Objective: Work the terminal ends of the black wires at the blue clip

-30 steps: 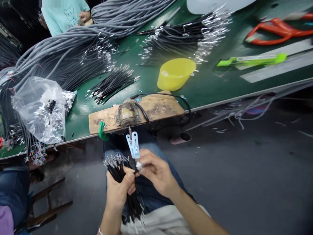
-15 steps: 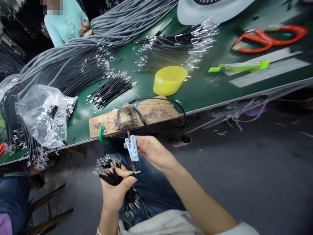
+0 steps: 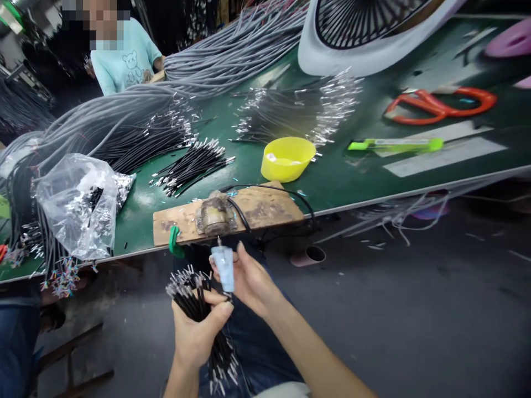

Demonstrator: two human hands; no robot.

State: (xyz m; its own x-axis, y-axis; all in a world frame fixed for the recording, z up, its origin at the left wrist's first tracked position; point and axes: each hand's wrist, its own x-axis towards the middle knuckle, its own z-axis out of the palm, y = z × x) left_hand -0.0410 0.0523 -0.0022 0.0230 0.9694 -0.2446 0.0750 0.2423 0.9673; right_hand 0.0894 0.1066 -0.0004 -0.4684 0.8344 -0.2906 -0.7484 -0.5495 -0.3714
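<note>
left hand (image 3: 199,331) wrapped round a bundle of black wires (image 3: 222,354), lower middle of the frame, thumb and finger pinched at its side, right hand (image 3: 253,282) half open by the blue clothespin (image 3: 224,269), can't tell if gripping

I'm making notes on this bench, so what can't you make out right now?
- Wires, head view: their middle is hidden by the left hand.
- Clip, head view: blurred, so whether the right hand squeezes it is unclear.
- Fan, head view: cut off by the top edge.
- Green tool, head view: its label is too small and blurred.
- Pink thing, head view: cut off by the right edge.
</note>
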